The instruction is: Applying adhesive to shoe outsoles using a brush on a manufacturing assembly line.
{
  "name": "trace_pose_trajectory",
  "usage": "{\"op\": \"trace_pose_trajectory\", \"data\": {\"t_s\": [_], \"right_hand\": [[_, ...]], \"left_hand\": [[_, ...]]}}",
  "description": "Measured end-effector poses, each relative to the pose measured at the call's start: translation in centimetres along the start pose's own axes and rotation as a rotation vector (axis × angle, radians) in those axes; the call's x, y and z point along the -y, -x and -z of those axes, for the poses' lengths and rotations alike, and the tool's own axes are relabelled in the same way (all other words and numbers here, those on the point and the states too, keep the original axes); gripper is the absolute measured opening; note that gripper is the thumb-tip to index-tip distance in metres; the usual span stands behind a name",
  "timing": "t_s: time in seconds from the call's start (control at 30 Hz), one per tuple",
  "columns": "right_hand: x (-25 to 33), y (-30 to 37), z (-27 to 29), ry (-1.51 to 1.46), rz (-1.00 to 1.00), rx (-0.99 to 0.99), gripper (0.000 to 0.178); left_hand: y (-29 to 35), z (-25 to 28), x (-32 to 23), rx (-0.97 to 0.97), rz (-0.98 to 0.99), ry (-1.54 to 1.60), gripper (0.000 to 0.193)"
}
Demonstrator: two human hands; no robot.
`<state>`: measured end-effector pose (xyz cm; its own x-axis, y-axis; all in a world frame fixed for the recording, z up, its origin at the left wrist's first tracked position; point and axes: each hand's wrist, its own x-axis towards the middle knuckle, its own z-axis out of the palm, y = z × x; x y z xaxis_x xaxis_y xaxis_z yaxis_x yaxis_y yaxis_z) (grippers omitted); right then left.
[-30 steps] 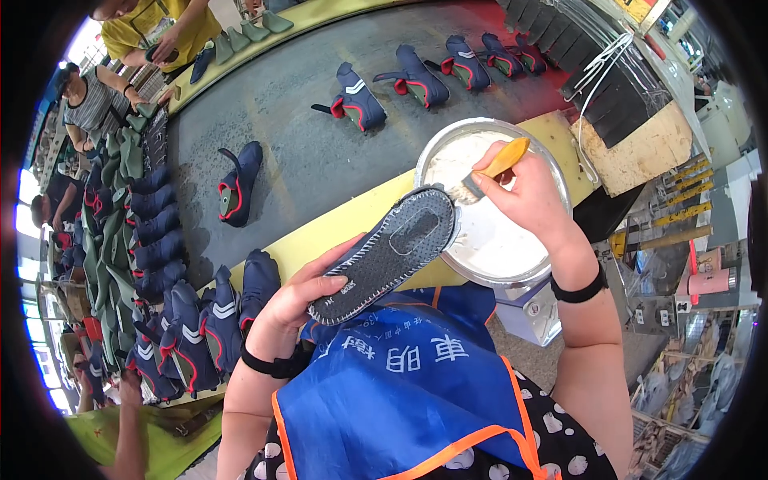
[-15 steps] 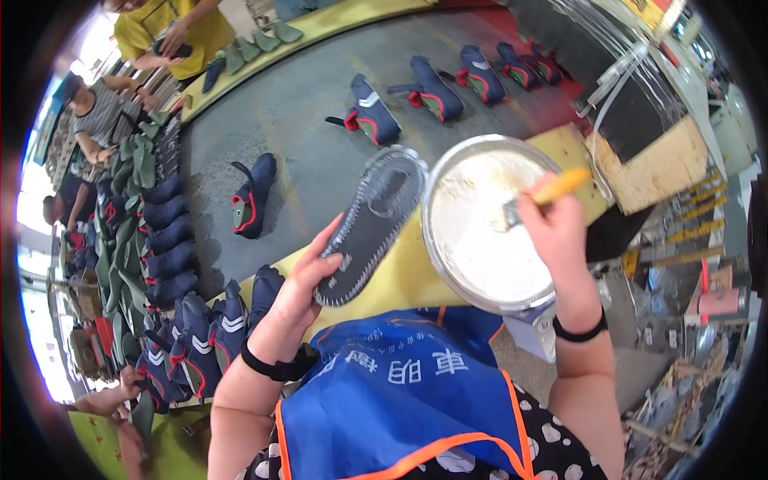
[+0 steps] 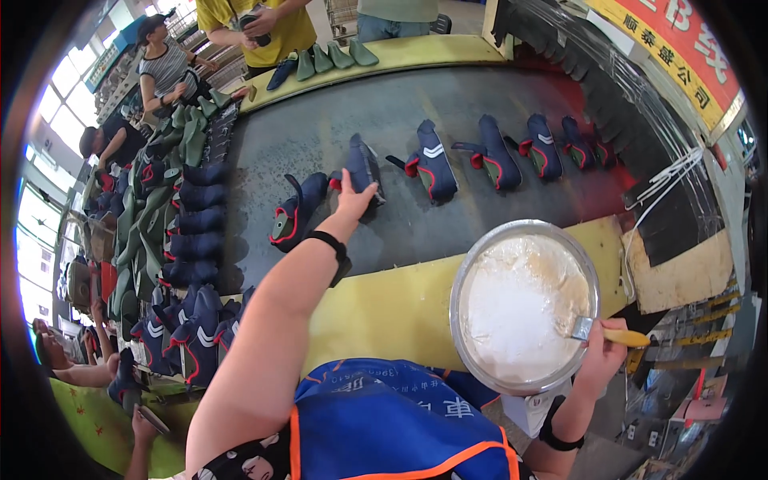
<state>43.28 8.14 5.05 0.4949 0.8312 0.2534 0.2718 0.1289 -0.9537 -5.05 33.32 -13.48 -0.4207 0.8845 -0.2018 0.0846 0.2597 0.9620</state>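
Observation:
My left arm stretches forward over the dark work surface [image 3: 264,152]. At its end, my left hand [image 3: 352,198] is closed around the near part of a navy shoe [image 3: 362,164], whose sole is turned away from view. Just left of it rests another navy shoe [image 3: 302,206] with red trim. My right hand [image 3: 606,352] grips a brush [image 3: 628,338] with a yellow handle and metal ferrule. The brush head is at the right inner edge of a round metal bowl [image 3: 458,320], over thick white paste [image 3: 512,312]. The bristles are hard to make out.
A row of navy shoes [image 3: 498,156] runs to the far right. Along the left stand more shoes [image 3: 198,228] and green shoe lasts [image 3: 128,240]. A yellow ledge [image 3: 376,308] borders the near side. Co-workers, one in a yellow shirt [image 3: 292,36], stand beyond and to the left.
My left hand has carried the shoe from the near ledge, sole up, onto the dark surface. My right hand has brought the brush from mid-bowl to the right rim. The view has shifted.

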Motion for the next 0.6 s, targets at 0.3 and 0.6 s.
{"op": "trace_pose_trajectory", "data": {"t_s": [0.3, 0.6], "right_hand": [[0.4, 0.4, -0.1, 0.138, 0.045, 0.036, 0.007], [1.5, 1.0, -1.0, 0.076, 0.08, 0.032, 0.007]], "left_hand": [[2.4, 3.0, -3.3, -0.181, 0.001, -0.833, 0.072], [7.2, 15.4, -12.6, -0.395, 0.498, 0.113, 0.051]]}}
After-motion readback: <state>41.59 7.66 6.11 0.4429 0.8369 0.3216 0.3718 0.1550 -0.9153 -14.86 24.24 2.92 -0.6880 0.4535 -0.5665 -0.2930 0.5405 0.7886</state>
